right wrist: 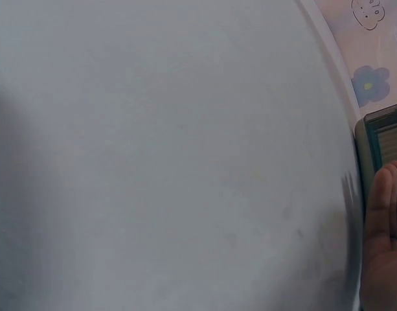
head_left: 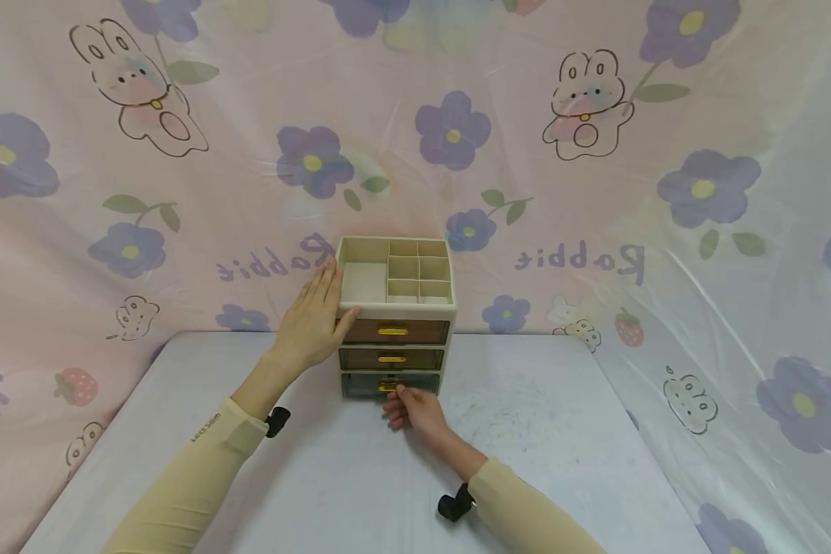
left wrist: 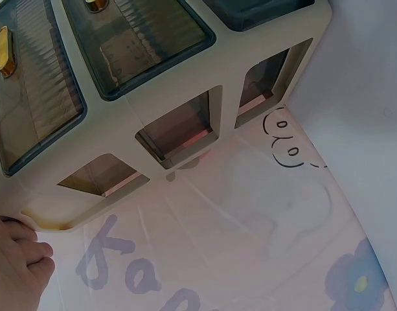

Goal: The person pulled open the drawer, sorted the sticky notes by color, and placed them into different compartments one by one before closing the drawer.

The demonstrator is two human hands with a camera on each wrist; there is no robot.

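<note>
A cream desktop organizer [head_left: 398, 310] stands near the back of the table, with a divided open top and three dark see-through drawers with gold handles. My left hand [head_left: 312, 319] rests against its upper left side, fingers straight, thumb at the front top edge. In the left wrist view, fingers [left wrist: 30, 259] touch the organizer's side near the top. At the bottom drawer [head_left: 422, 382], my right hand [head_left: 418, 412] pinches the gold handle [head_left: 388, 387] between thumb and finger. The right wrist view catches this hand [right wrist: 383, 240] only at its edge, the grip hidden.
The organizer stands on a white-covered table [head_left: 526, 431]. Behind it hangs a pink curtain [head_left: 388, 92] printed with rabbits and purple flowers, which also runs along both sides. A small black device [head_left: 455, 504] sits at my right wrist, another [head_left: 278, 422] at my left.
</note>
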